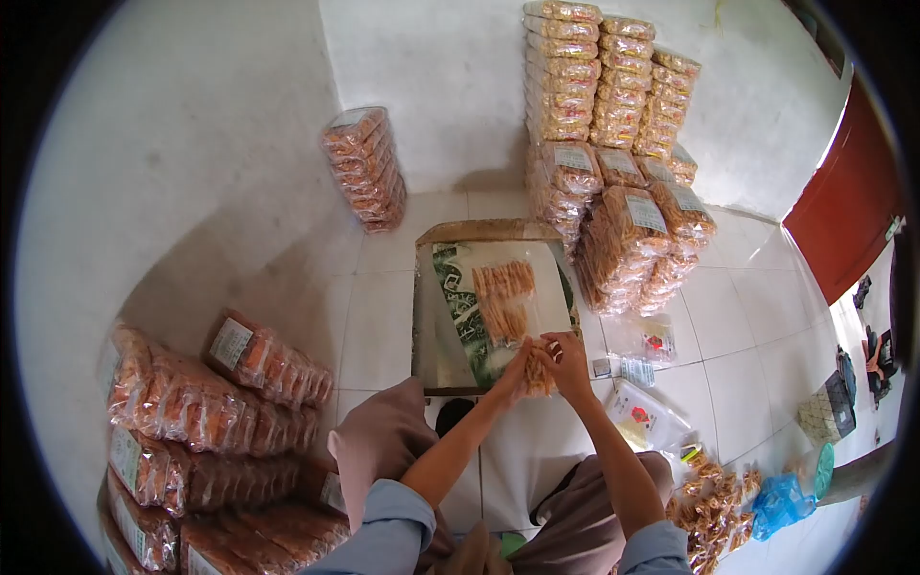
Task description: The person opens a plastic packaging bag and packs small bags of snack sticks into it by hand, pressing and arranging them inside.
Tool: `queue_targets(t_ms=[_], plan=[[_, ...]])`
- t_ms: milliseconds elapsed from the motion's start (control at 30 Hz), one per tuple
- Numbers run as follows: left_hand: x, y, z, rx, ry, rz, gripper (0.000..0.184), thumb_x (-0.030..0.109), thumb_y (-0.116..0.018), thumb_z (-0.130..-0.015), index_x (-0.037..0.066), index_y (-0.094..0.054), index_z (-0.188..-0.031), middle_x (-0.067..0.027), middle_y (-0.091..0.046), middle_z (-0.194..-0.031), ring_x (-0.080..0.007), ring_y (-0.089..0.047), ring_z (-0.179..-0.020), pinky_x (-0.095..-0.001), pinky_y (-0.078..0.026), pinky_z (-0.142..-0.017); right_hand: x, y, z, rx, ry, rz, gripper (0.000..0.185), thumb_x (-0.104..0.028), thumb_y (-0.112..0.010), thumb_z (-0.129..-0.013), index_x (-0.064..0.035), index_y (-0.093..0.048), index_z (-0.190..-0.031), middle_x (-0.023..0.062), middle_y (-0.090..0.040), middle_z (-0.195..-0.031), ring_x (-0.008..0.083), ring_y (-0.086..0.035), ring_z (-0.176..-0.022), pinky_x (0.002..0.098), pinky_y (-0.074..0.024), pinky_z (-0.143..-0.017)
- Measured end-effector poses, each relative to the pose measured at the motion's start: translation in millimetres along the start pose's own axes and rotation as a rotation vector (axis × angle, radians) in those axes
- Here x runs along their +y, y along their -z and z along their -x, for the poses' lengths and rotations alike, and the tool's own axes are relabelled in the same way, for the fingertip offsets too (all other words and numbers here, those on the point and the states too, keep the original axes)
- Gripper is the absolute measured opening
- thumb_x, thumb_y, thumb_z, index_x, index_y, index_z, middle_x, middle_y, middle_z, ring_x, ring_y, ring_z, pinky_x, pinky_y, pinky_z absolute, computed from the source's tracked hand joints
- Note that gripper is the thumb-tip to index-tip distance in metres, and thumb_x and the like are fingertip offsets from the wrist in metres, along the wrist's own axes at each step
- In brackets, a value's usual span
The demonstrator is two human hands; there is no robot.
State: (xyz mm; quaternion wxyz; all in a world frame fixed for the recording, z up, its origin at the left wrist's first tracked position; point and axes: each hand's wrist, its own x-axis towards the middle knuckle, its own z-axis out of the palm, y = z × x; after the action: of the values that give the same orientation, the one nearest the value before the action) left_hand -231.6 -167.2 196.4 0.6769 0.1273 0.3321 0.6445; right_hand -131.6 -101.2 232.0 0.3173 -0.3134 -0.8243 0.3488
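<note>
A low table (424, 316) with a green-and-white patterned top stands in front of me. A clear plastic bag (503, 297) with rows of thin brown snack sticks lies flat on it. At the table's near edge, my left hand (515, 377) and my right hand (567, 366) come together with fingers closed. Between them is a small bunch of brown snack sticks (540, 378). The fingers partly hide the bunch, and I cannot tell whether it has its own wrapping. The bag's near end is close to my fingertips.
Packed snack bags are stacked by the back wall (637, 225), at the left wall (364, 172) and at lower left (201, 412). Printed plastic bags (644, 414) lie on the tiles to the right. Loose snacks (714, 508) and a blue plastic bag (781, 503) are at lower right.
</note>
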Motion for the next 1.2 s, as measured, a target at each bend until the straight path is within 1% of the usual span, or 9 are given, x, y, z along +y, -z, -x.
queue_targets(t_ms=[133, 200, 233, 300, 400, 533, 833, 1000, 1200], plan=[[-14.8, 9.1, -12.8, -0.017, -0.044, 0.031, 0.050, 0.054, -0.035, -0.088, 0.013, -0.045, -0.115, -0.0020, -0.054, -0.107, -0.0136, -0.055, -0.096, -0.0300, -0.047, -0.081, 5.9, -8.6, 5.1, -0.034, -0.070, -0.039, 0.030, -0.010, -0.066, -0.074, -0.0037, -0.057, -0.102, 0.0117, -0.048, -0.096, 0.0227, -0.051, -0.084, 0.0315, -0.0446, -0.070], [-17.1, 10.0, -12.4, -0.021, -0.062, 0.031, 0.049, 0.054, -0.032, -0.089, 0.014, -0.046, -0.114, -0.0019, -0.053, -0.108, -0.0140, -0.055, -0.098, -0.0318, -0.046, -0.084, 2.1, -10.2, 7.7, 0.040, 0.078, 0.201, 0.045, -0.023, -0.064, -0.078, -0.0036, -0.049, -0.115, 0.0157, -0.042, -0.106, 0.0293, -0.044, -0.099, 0.0372, -0.0391, -0.084], [-16.7, 8.9, -11.1, 0.027, -0.075, 0.070, 0.051, 0.055, -0.036, -0.087, 0.014, -0.046, -0.115, -0.0020, -0.054, -0.108, -0.0147, -0.054, -0.100, -0.0310, -0.044, -0.085, -2.1, -10.1, 9.5, 0.040, 0.077, 0.201, 0.045, -0.023, -0.064, -0.078, -0.0036, -0.049, -0.115, 0.0157, -0.042, -0.106, 0.0293, -0.044, -0.099, 0.0372, -0.0391, -0.084], [-14.9, 8.4, -10.5, 0.074, -0.083, 0.114, 0.053, 0.057, -0.039, -0.085, 0.013, -0.045, -0.116, -0.0021, -0.054, -0.107, -0.0153, -0.052, -0.102, -0.0302, -0.043, -0.086, -8.9, -7.2, 16.8, 0.036, -0.143, 0.243, 0.066, -0.038, -0.061, -0.078, -0.0017, -0.035, -0.126, 0.0199, -0.035, -0.113, 0.0354, -0.035, -0.108, 0.0411, -0.0326, -0.092], [-11.5, 13.0, -11.7, 0.071, -0.071, 0.173, 0.056, 0.060, -0.039, -0.083, 0.015, -0.045, -0.116, -0.0018, -0.053, -0.109, -0.0161, -0.051, -0.104, -0.0322, -0.040, -0.089, 11.7, -14.0, 24.5, -0.114, -0.218, 0.199, 0.074, -0.039, -0.062, -0.078, 0.0020, -0.027, -0.128, 0.0208, -0.033, -0.114, 0.0327, -0.040, -0.104, 0.0380, -0.0331, -0.092], [-11.1, 15.6, -10.9, -0.035, -0.061, 0.214, 0.061, 0.064, -0.038, -0.081, 0.017, -0.043, -0.119, -0.0025, -0.052, -0.114, -0.0172, -0.050, -0.106, -0.0342, -0.039, -0.091, 8.6, -12.8, 24.1, -0.154, -0.209, 0.063, 0.073, -0.040, -0.063, -0.077, 0.0034, -0.030, -0.125, 0.0209, -0.034, -0.113, 0.0338, -0.040, -0.104, 0.0365, -0.0338, -0.092], [-16.8, 17.7, -10.6, -0.115, -0.131, 0.226, 0.059, 0.060, -0.034, -0.084, 0.015, -0.038, -0.122, -0.0035, -0.047, -0.119, -0.0176, -0.047, -0.110, -0.0343, -0.037, -0.094, -0.5, -14.6, 27.6, -0.011, -0.095, 0.007, 0.074, -0.028, -0.074, -0.066, 0.0017, -0.034, -0.121, 0.0201, -0.045, -0.107, 0.0333, -0.045, -0.103, 0.0373, -0.0383, -0.088], [-18.8, 21.7, -8.7, -0.172, -0.140, 0.208, 0.061, 0.060, -0.032, -0.084, 0.014, -0.037, -0.123, -0.0051, -0.046, -0.120, -0.0179, -0.045, -0.113, -0.0343, -0.036, -0.095, -15.7, -9.2, 32.0, 0.004, -0.286, -0.180, 0.071, -0.020, -0.077, -0.062, 0.0001, -0.038, -0.118, 0.0176, -0.051, -0.110, 0.0297, -0.054, -0.100, 0.0354, -0.0432, -0.085], [-7.0, 2.6, 9.5, -0.126, -0.089, 0.100, 0.062, 0.060, -0.029, -0.085, 0.012, -0.034, -0.125, -0.0059, -0.042, -0.124, -0.0180, -0.041, -0.116, -0.0345, -0.034, -0.097, -15.3, -14.2, 35.0, 0.093, -0.249, -0.060, 0.063, -0.019, -0.074, -0.063, 0.0028, -0.042, -0.113, 0.0207, -0.055, -0.105, 0.0287, -0.056, -0.098, 0.0351, -0.0442, -0.083]])
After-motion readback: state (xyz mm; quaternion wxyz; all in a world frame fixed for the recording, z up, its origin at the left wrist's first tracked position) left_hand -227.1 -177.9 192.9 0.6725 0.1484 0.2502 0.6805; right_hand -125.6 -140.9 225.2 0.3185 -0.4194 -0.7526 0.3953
